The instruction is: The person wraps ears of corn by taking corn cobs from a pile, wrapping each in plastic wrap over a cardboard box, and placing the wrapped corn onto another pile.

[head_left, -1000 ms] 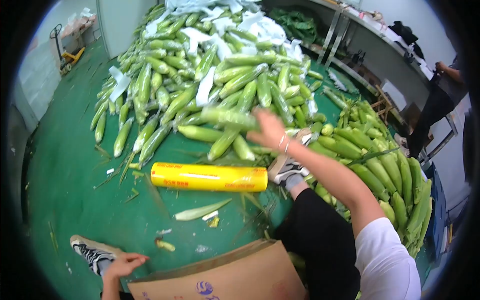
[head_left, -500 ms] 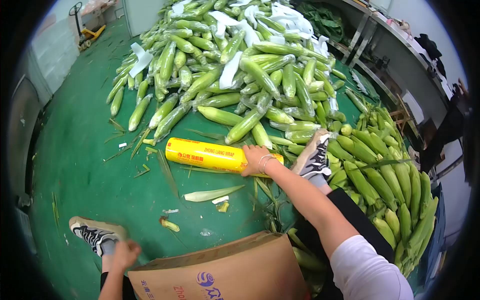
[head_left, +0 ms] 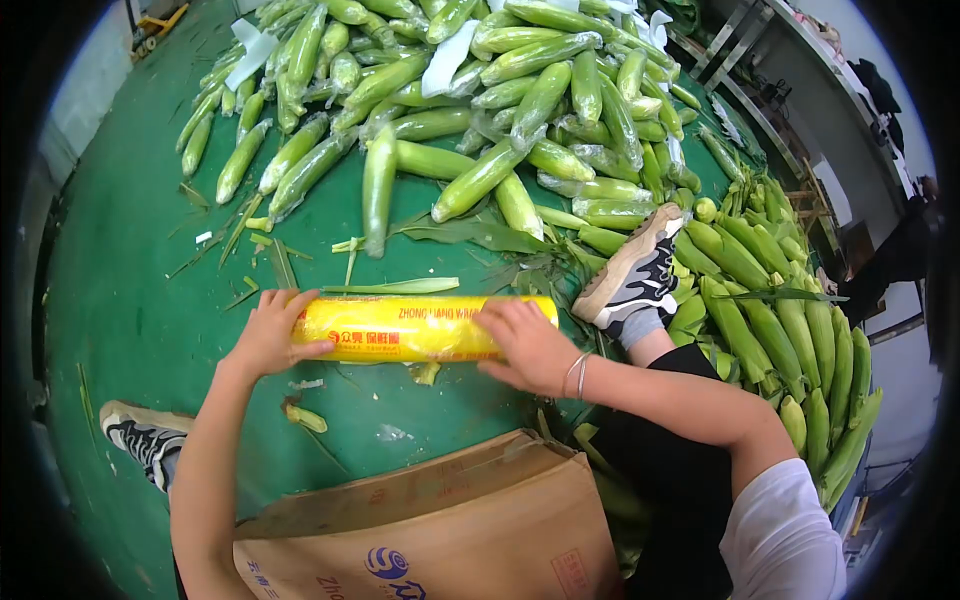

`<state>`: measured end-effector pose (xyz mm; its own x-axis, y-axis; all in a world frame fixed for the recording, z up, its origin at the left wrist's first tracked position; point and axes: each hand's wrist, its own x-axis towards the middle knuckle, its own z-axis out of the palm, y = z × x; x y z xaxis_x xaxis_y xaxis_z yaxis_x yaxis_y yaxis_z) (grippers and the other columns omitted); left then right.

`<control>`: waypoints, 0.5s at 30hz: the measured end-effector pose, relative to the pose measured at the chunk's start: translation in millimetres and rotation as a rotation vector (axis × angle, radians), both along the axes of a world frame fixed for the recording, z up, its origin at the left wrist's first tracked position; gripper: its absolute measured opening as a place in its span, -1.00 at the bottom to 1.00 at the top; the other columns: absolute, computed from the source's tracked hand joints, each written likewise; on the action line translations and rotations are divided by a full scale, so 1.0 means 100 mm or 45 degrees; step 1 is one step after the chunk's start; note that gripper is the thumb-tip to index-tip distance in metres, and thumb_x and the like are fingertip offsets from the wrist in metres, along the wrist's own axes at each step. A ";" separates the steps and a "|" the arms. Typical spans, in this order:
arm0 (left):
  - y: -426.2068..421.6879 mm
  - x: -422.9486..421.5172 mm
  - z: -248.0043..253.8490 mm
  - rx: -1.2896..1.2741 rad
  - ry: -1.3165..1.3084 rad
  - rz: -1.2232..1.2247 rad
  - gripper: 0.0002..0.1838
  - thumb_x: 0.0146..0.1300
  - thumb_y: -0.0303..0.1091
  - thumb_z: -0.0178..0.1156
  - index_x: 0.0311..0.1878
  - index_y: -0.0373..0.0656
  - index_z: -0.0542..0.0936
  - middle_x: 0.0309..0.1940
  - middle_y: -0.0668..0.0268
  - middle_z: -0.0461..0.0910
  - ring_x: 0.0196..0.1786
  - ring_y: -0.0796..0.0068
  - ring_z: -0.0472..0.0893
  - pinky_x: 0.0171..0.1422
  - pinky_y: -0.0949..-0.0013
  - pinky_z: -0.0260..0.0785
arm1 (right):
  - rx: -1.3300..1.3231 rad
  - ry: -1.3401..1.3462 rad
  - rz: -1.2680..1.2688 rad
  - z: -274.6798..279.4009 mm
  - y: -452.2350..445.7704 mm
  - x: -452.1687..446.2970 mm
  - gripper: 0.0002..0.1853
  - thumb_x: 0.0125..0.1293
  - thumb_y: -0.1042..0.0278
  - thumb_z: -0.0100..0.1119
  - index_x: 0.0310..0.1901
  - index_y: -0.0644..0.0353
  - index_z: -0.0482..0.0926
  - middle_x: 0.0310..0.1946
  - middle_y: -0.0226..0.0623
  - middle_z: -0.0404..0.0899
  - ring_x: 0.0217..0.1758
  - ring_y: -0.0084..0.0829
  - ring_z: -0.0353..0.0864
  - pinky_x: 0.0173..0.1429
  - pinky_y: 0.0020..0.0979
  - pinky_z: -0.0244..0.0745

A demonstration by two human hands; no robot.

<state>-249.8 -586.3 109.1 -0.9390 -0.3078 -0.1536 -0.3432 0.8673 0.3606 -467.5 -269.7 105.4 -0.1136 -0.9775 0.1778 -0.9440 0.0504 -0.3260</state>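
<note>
A yellow roll of plastic wrap (head_left: 400,328) lies crosswise on the green floor. Around its left end is my left hand (head_left: 275,335), thumb on the near side and fingers over the top. My right hand (head_left: 525,345) grips the roll near its right end, with a bracelet on the wrist. Just beyond the roll, a wrapped corn ear (head_left: 379,190) points toward me. Behind it spreads a big pile of corn ears in clear film (head_left: 430,122).
An open cardboard box (head_left: 430,540) stands between my legs. Unwrapped corn (head_left: 790,335) is heaped at the right beside my shoe (head_left: 640,270). Husk scraps (head_left: 305,415) litter the floor (head_left: 130,300). Metal shelving (head_left: 830,110) stands at the upper right, near another person's dark-clothed leg (head_left: 885,260).
My left hand has moved from beside the box onto the roll's left end. The roll has come nearer to me and lies more level. A wrapped ear now lies apart, just beyond it.
</note>
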 end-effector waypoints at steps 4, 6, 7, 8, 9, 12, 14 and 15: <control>0.28 0.31 0.14 -0.171 -0.091 -0.110 -0.13 -0.11 0.12 0.43 0.27 -0.09 0.40 -0.09 0.15 0.49 0.02 0.08 0.42 0.15 0.10 0.38 | -0.015 0.007 -0.177 0.06 -0.08 -0.15 -0.30 0.04 0.28 0.38 0.22 0.22 0.30 0.06 -0.06 0.35 0.13 -0.04 0.36 0.21 -0.15 0.33; 0.41 0.48 0.14 -0.167 -0.082 -0.065 -0.11 -0.14 0.15 0.43 0.27 -0.08 0.40 -0.11 0.16 0.49 -0.01 0.08 0.43 0.12 0.11 0.39 | -0.008 0.007 -0.043 0.12 -0.10 -0.20 -0.34 0.05 0.32 0.36 0.21 0.19 0.33 0.02 -0.11 0.37 0.11 -0.08 0.38 0.19 -0.19 0.36; 0.43 0.56 0.09 -0.171 -0.099 -0.058 -0.07 -0.17 0.11 0.44 0.30 -0.08 0.38 -0.08 0.12 0.48 -0.01 0.07 0.44 0.09 0.11 0.39 | 0.027 -0.016 -0.012 0.13 -0.12 -0.24 -0.37 0.06 0.33 0.35 0.19 0.18 0.35 0.01 -0.11 0.37 0.08 -0.07 0.41 0.17 -0.20 0.38; 0.47 0.59 0.11 -0.244 -0.057 -0.071 -0.12 -0.15 0.08 0.44 0.26 -0.10 0.40 -0.10 0.13 0.48 -0.02 0.08 0.45 0.05 0.11 0.40 | 0.064 -0.040 0.019 0.13 -0.13 -0.28 -0.41 0.07 0.34 0.34 0.17 0.17 0.38 0.00 -0.12 0.37 0.05 -0.07 0.43 0.14 -0.20 0.40; 0.53 0.62 0.15 -0.319 -0.018 -0.084 -0.18 -0.13 0.05 0.44 0.22 -0.13 0.42 -0.13 0.13 0.48 -0.03 0.09 0.45 0.01 0.11 0.41 | 0.099 -0.066 0.050 0.13 -0.14 -0.31 -0.45 0.08 0.35 0.33 0.14 0.16 0.40 -0.01 -0.12 0.36 0.02 -0.07 0.46 0.12 -0.21 0.42; 0.64 0.63 0.20 -0.427 0.093 -0.086 -0.42 0.00 -0.11 0.37 0.04 -0.22 0.47 -0.22 0.13 0.45 -0.10 0.11 0.46 -0.09 0.11 0.41 | 0.156 -0.202 -0.042 0.11 -0.18 -0.37 -0.64 0.12 0.38 0.28 -0.03 0.19 0.48 -0.10 -0.13 0.41 -0.11 -0.05 0.53 0.03 -0.19 0.48; 0.67 0.66 0.17 -0.415 0.166 -0.139 -0.60 0.08 -0.24 0.30 -0.08 -0.27 0.47 -0.27 0.12 0.43 -0.15 0.11 0.46 -0.14 0.10 0.40 | 0.143 -0.164 -0.037 0.07 -0.19 -0.40 -0.74 0.14 0.41 0.24 -0.13 0.22 0.48 -0.18 -0.13 0.44 -0.16 -0.04 0.54 -0.02 -0.17 0.49; 0.66 0.67 0.10 -0.390 0.213 -0.185 -0.67 0.10 -0.31 0.26 -0.13 -0.29 0.46 -0.30 0.11 0.42 -0.17 0.10 0.47 -0.15 0.10 0.39 | 0.136 -0.147 -0.031 0.05 -0.20 -0.40 -0.79 0.15 0.42 0.22 -0.19 0.24 0.48 -0.22 -0.13 0.46 -0.19 -0.03 0.55 -0.05 -0.16 0.49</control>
